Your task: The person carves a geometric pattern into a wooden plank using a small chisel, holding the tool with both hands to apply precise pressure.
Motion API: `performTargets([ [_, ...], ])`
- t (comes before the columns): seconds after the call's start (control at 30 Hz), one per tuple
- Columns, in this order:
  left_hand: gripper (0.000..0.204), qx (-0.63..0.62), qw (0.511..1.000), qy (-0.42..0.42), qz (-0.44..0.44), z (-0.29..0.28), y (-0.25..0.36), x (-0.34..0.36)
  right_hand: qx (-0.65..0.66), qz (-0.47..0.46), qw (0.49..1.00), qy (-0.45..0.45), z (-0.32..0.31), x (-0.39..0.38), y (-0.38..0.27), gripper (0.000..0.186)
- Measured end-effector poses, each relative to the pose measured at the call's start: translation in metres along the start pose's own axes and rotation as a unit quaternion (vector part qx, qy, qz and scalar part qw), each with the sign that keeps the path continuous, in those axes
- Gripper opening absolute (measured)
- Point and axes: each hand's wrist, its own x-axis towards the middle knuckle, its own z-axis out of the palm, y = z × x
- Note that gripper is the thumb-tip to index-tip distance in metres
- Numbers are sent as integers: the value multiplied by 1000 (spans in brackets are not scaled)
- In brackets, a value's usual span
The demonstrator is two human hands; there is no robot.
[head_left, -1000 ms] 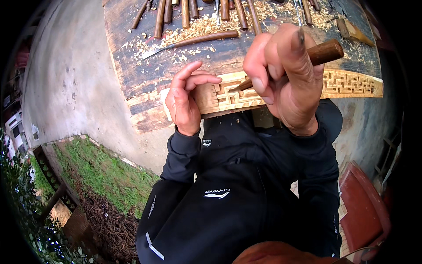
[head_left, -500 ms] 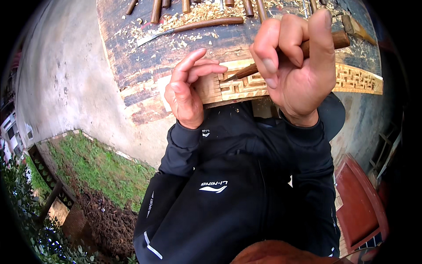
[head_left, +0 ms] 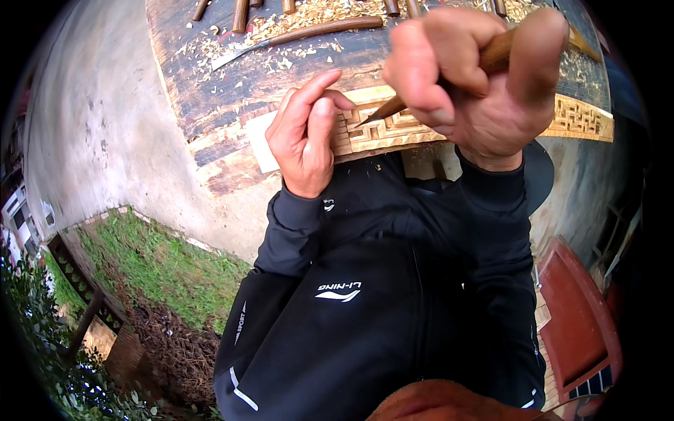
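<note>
Chisel (head_left: 387, 109) is clasped in the right grip (head_left: 484, 95), its tip at the carved wooden board (head_left: 404, 133) along the near edge of the counter (head_left: 225, 116). Left grip (head_left: 305, 144) lies at the board's left end; whether it pinches anything, I cannot tell. Shavings (head_left: 291, 23) lie beyond.

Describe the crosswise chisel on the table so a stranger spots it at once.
Find the dark wooden table, then the pale shavings beyond the left hand. Across their near side lies the brown-handled chisel, metal blade pointing left. It lies crosswise and wholly in view, whereas neighbouring handles are cut off by the picture's top edge.
</note>
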Motion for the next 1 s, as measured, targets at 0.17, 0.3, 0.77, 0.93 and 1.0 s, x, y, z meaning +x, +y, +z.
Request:
performTargets([
  [0.17, 21, 39, 995, -93, 23, -13, -3, 7, 86, 180, 972, 127, 33, 16, -5, 43],
  [0.3, 18, 2, 996, -87, 31, -20, -8, 8, -49, 192, 972, 127, 72, 27, -23, 44],
  [0.77, 21, 46, 995, -81, -24, -25, -3, 7, -205, 61, 976, -36, 26, 43, 29, 53],
  [0.93, 23, 40, 995, -86, -11, -21, -3, 9, -147, 100, 984, -18, 36, 38, 14, 58],
  [1.0, 22, 23, 997, -71, -9, -19, -2, 8, -128, 100, 985, -47, 31, 43, 16, 58],
])
